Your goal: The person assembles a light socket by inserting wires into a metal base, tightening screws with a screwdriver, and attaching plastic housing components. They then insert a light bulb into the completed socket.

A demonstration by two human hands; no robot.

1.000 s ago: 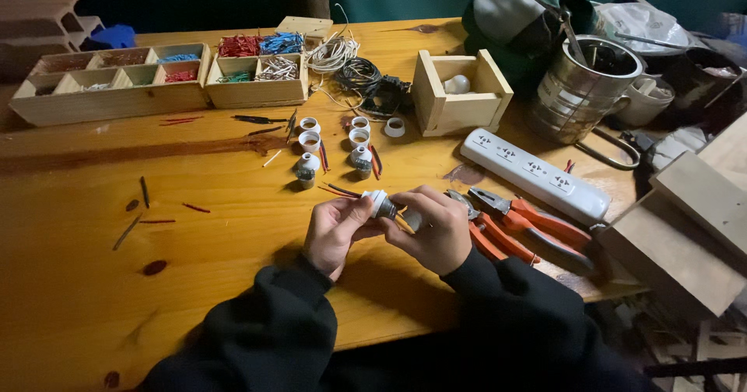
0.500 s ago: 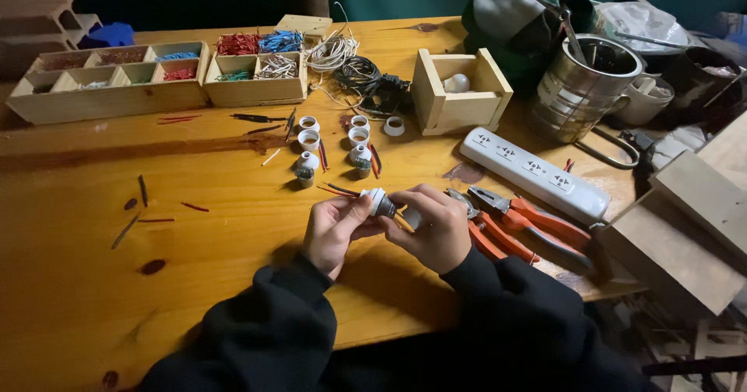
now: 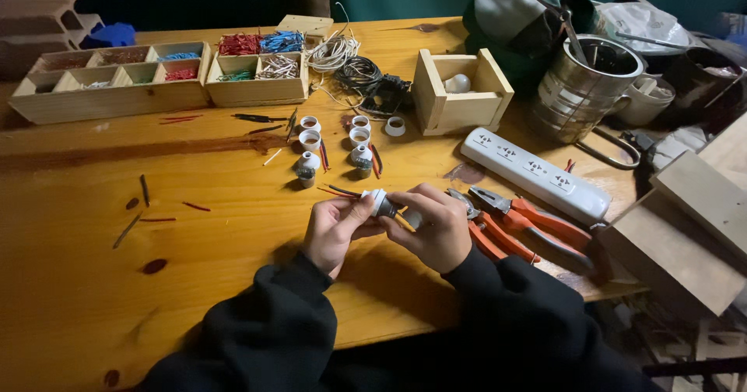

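Observation:
Both my hands meet over the wooden table (image 3: 194, 228) near its front edge. My left hand (image 3: 333, 227) pinches a small white lamp socket (image 3: 379, 201) by its rim. My right hand (image 3: 433, 225) closes around the socket's darker body and a thin tool with a yellowish handle (image 3: 404, 221). Red and dark wire bits (image 3: 339, 191) lie just beyond my fingers. Further back stand several more white sockets (image 3: 310, 163) in two short rows.
Orange-handled pliers (image 3: 529, 225) lie right of my right hand, a white power strip (image 3: 535, 174) behind them. At the back sit wooden trays of coloured wire pieces (image 3: 187, 73), wire coils (image 3: 342, 57), a small wooden box with a bulb (image 3: 461, 88) and a metal can (image 3: 583, 88).

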